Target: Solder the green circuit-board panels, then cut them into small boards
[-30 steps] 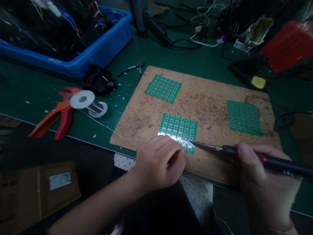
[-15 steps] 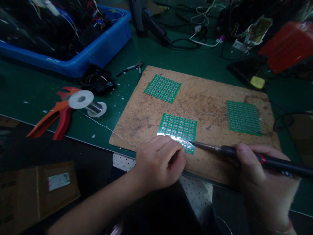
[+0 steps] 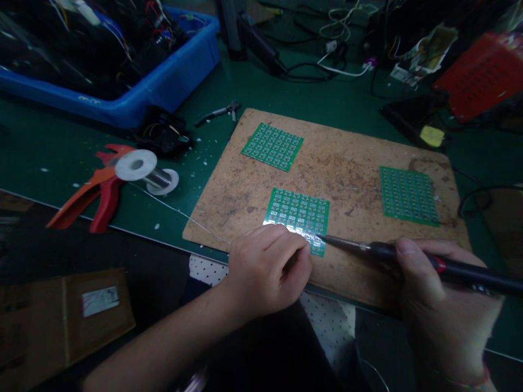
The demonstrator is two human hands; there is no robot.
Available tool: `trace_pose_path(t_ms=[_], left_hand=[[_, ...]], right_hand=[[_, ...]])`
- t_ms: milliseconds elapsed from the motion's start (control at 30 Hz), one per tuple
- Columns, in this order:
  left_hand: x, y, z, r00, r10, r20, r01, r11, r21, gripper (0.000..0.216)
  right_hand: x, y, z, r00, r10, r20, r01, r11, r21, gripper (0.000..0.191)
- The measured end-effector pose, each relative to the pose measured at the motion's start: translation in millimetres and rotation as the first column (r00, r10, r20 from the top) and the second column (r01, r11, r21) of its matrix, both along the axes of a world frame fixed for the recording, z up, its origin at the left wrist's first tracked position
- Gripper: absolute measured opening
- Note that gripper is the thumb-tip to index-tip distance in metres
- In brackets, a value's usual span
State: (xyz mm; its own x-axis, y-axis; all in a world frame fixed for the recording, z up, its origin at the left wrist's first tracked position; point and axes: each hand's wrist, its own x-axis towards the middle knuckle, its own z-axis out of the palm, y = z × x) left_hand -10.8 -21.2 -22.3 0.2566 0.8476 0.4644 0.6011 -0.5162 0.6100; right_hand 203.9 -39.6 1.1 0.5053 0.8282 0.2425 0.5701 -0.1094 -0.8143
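Observation:
My right hand (image 3: 441, 299) is closed around a black soldering iron (image 3: 382, 251), whose tip meets the lower part of a green circuit board (image 3: 300, 209). My left hand (image 3: 269, 267) is closed at that board's lower left edge and covers part of it. Solder wire (image 3: 196, 222) runs from a spool (image 3: 153, 174) across the wooden board into my left hand; its end is hidden by the fingers. Two more green circuit boards lie apart: one at the upper left (image 3: 273, 147), another at the right (image 3: 409, 196).
Under the circuit boards is a brown wooden board (image 3: 343, 163). Orange-red handled pliers (image 3: 102, 190) lie by the spool, small cutters (image 3: 218, 113) farther back. A blue bin (image 3: 163, 90) of wired parts stands at back left. A red box (image 3: 482, 76) and yellow sponge (image 3: 432, 136) are at right.
Almost nothing differs. The whole view has shifted very slightly; both hands, the iron and the circuit boards keep their places relative to each other.

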Motion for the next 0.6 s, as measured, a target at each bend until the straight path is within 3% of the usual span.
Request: trace_pose_path(t_ms=[167,600], left_hand=[[-0.7,-0.5,0.0,1.0,0.0,0.01,0.0,1.0,-0.022,0.008],[1.3,-0.1,0.0,0.998,-0.015,-0.057,0.014,1.0,-0.021,0.011]], right_hand=[[0.8,0.7,0.0,0.997,-0.038,-0.074,0.04,0.999,0.021,0.022],[0.7,-1.6,-1.8,0.999,-0.027,-0.04,0.027,1.0,0.003,0.021]])
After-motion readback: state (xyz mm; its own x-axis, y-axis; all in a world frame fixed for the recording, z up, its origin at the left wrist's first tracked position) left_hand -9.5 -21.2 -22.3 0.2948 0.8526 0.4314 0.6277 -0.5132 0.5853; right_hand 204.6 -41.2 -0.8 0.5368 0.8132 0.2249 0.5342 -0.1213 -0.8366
